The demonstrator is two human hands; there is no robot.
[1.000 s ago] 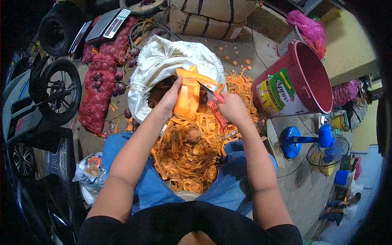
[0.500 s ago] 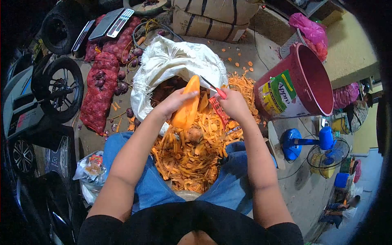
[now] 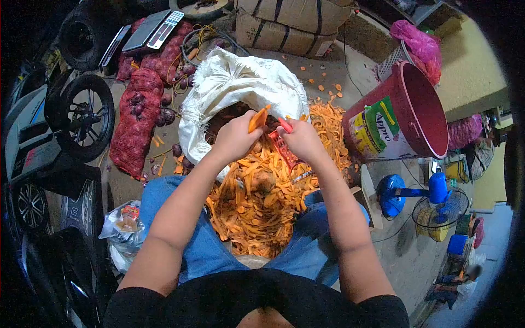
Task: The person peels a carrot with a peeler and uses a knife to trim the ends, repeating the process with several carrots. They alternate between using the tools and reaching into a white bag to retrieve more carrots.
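My left hand is closed around a peeled orange carrot, tilted with its tip up; the hand covers most of it. Close beside it, my right hand grips a knife by its red handle, the blade hidden in this view. A red perforated plastic strip slants down just under the right hand. Below both hands, a heap of orange peelings and slices lies between my knees, with a brownish round lump on top. Behind the hands gapes a white woven sack.
A maroon bucket leans at the right, near a blue fan. Red net bags of onions and a scale are at the left, beside a motorcycle wheel. A person sits far off at the lower right.
The carrot has swung from broad side up to a steeper angle, now mostly behind my left hand. My right hand has shifted slightly left, and the knife blade has gone out of sight.
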